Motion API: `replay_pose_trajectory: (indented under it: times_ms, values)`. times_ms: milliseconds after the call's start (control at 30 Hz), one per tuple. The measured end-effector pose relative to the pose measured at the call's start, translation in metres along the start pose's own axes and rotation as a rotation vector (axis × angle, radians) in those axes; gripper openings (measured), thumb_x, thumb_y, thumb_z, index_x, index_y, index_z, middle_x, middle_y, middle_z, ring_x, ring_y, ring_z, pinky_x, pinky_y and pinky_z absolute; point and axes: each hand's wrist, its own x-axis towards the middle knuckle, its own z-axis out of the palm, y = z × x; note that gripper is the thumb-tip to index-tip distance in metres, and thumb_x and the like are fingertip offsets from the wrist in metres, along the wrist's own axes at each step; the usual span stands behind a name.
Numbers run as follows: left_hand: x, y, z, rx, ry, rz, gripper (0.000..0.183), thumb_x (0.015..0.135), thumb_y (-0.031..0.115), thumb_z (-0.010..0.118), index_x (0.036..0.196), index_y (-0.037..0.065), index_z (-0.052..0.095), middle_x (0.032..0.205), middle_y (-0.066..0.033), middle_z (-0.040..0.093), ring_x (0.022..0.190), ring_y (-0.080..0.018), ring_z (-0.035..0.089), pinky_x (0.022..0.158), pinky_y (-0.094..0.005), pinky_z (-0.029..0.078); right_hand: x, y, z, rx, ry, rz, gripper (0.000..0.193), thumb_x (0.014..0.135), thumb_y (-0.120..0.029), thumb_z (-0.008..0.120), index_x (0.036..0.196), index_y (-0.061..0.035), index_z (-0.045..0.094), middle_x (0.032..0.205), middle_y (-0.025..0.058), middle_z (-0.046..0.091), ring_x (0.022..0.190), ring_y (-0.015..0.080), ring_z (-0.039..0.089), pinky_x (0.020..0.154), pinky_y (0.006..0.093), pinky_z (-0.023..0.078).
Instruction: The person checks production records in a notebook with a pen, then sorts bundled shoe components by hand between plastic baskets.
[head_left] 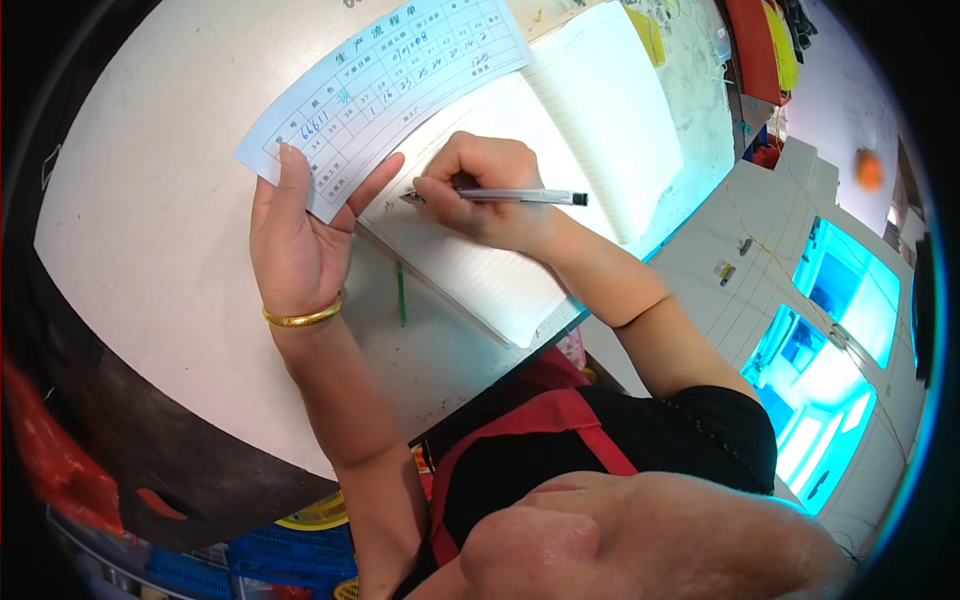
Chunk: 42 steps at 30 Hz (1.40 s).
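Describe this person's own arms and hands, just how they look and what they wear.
The left hand and right hand are ungloved, and both forearms are uncovered. A smooth gold-coloured bangle circles the left wrist; the right wrist shows none. A short black sleeve with a dotted line covers the right shoulder.

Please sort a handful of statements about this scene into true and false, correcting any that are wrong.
1. The right hand holds a pen at an open notebook. True.
2. The left hand is empty. False: it holds a pale blue paper slip.
3. A gold bangle circles the left wrist. True.
4. The green stick lies on top of the slip. False: it lies on the table beside the notebook.
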Motion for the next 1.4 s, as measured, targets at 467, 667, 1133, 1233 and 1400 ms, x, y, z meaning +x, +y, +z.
replay_pose_trajectory:
  times_ms: [467, 667, 1133, 1233, 1400]
  values:
    - [0.0, 0.0, 0.0, 0.034, 0.005, 0.002, 0.044, 0.1, 0.025, 0.029, 0.13, -0.007, 0.029, 0.127, -0.0246, 0.047, 0.113, -0.0375, 0.053, 0.092, -0.0498, 0.05, 0.003, 0.003, 0.004, -0.195, 0.017, -0.166, 0.02, 0.072, -0.013, 0.072, 0.066, -0.0104, 0.054, 0.056, 0.0038, 0.056, 0.047, 0.0178, 0.055, 0.043, 0.0274, 0.042]
    - [-0.001, -0.001, 0.002, 0.016, 0.018, 0.037, 0.044, 0.1, 0.025, 0.03, 0.131, -0.006, 0.029, 0.129, -0.0237, 0.045, 0.116, -0.037, 0.05, 0.095, -0.0508, 0.048, 0.001, -0.004, -0.003, 0.113, -0.001, 0.102, 0.018, 0.077, -0.014, 0.071, 0.071, -0.0077, 0.056, 0.058, 0.0023, 0.057, 0.049, 0.0098, 0.054, 0.045, 0.0235, 0.042]
    - [-0.004, 0.002, -0.001, 0.036, -0.018, 0.035, 0.045, 0.1, 0.025, 0.027, 0.133, -0.006, 0.027, 0.131, -0.0226, 0.043, 0.117, -0.0364, 0.049, 0.095, -0.0519, 0.048, 0.003, 0.002, -0.019, 0.002, 0.022, -0.003, 0.017, 0.08, -0.014, 0.068, 0.071, -0.004, 0.058, 0.059, 0.0034, 0.06, 0.051, 0.0068, 0.055, 0.046, 0.0217, 0.042]
    - [-0.003, 0.002, 0.002, -0.012, -0.047, 0.068, 0.044, 0.1, 0.024, 0.027, 0.133, -0.006, 0.028, 0.131, -0.0227, 0.043, 0.118, -0.037, 0.049, 0.095, -0.0531, 0.048, 0.001, 0.007, -0.014, -0.02, -0.022, -0.011, 0.018, 0.08, -0.016, 0.068, 0.071, -0.0056, 0.057, 0.059, 0.003, 0.06, 0.048, 0.0076, 0.055, 0.045, 0.0209, 0.042]
    - [-0.002, -0.001, 0.005, 0.081, 0.036, 0.103, 0.042, 0.1, 0.023, 0.03, 0.128, -0.007, 0.031, 0.127, -0.0235, 0.046, 0.114, -0.0352, 0.051, 0.091, -0.0499, 0.051, 0.002, 0.001, -0.013, 0.001, -0.03, -0.001, 0.019, 0.08, -0.017, 0.069, 0.07, -0.0057, 0.056, 0.055, 0.0019, 0.059, 0.047, 0.0071, 0.055, 0.044, 0.0207, 0.042]
